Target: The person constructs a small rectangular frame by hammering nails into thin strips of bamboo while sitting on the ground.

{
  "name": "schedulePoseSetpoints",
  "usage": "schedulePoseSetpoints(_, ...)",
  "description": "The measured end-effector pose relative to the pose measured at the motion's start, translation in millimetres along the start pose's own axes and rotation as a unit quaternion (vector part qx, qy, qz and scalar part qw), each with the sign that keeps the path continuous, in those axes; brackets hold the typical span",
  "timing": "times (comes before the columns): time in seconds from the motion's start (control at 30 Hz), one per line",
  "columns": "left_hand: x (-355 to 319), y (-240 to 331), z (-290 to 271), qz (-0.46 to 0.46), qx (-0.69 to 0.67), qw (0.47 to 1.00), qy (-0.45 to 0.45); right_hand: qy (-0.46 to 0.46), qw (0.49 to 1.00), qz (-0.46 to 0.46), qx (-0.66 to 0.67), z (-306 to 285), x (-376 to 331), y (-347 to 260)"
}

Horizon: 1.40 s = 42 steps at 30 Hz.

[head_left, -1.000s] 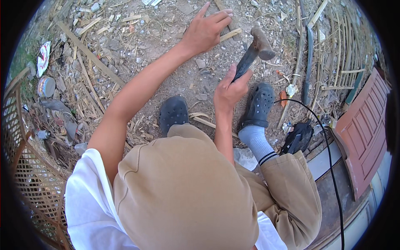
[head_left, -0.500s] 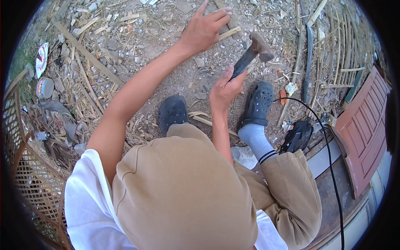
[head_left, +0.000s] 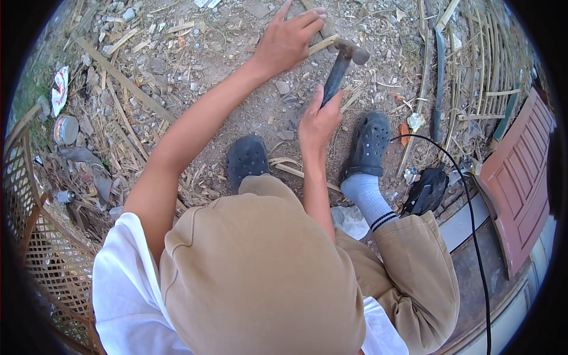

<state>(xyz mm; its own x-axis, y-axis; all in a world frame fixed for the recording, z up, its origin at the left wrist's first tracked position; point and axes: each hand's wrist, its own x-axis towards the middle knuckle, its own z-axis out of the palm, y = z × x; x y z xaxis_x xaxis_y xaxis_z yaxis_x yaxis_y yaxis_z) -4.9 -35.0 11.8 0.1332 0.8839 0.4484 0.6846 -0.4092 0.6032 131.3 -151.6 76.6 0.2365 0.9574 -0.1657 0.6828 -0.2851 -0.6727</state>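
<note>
The right hand [head_left: 319, 121] is clenched around the handle of the hammer [head_left: 336, 78], whose head overlaps the end of a pale stick [head_left: 323, 46]; whether they touch, I cannot tell. The left hand [head_left: 289, 42] reaches further left, index finger extended, the stick jutting from beside it, though its grip is unclear. Below, dark shoes [head_left: 368, 139] stand on littered ground [head_left: 260, 112].
</note>
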Motion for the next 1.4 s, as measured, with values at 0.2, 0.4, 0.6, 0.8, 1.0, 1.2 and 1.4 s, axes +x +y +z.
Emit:
schedulePoseSetpoints(0.2, -8.1, -4.2, 2.5, 0.003, 0.074, 0.997, -0.035, 0.097, 0.991, -0.014, 0.089, -14.0, 4.6, -17.9)
schedulePoseSetpoints(0.4, -1.5, 1.9, -1.9, 0.005, 0.038, 0.999, -0.026, 0.03, 0.998, -0.029, 0.043, 1.0, 4.0, -3.4)
schedulePoseSetpoints(0.6, -2.8, -0.1, -3.9, -0.015, 0.018, 0.999, -0.024, 0.104, 0.989, -0.007, 0.108, -7.8, 10.4, -11.3)
schedulePoseSetpoints(0.8, -2.0, -0.6, -3.5, -0.007, 0.017, 1.0, -0.02, 0.027, 0.999, -0.029, 0.001, -2.2, 5.4, -2.8)
schedulePoseSetpoints(1.0, -0.3, 3.5, -7.3, -0.007, 0.009, 0.999, -0.031, 0.137, 0.987, -0.042, 0.07, -7.1, 6.2, -14.2)
schedulePoseSetpoints(1.2, -0.2, 0.8, -3.3, -0.008, 0.011, 1.0, -0.021, 0.033, 0.998, 0.034, 0.041, 11.4, -6.2, 14.1)
schedulePoseSetpoints(1.4, -2.3, -1.3, -3.9, 0.0, 0.01, 1.0, -0.026, 0.14, 0.97, 0.033, 0.197, 9.5, -0.9, 1.7)
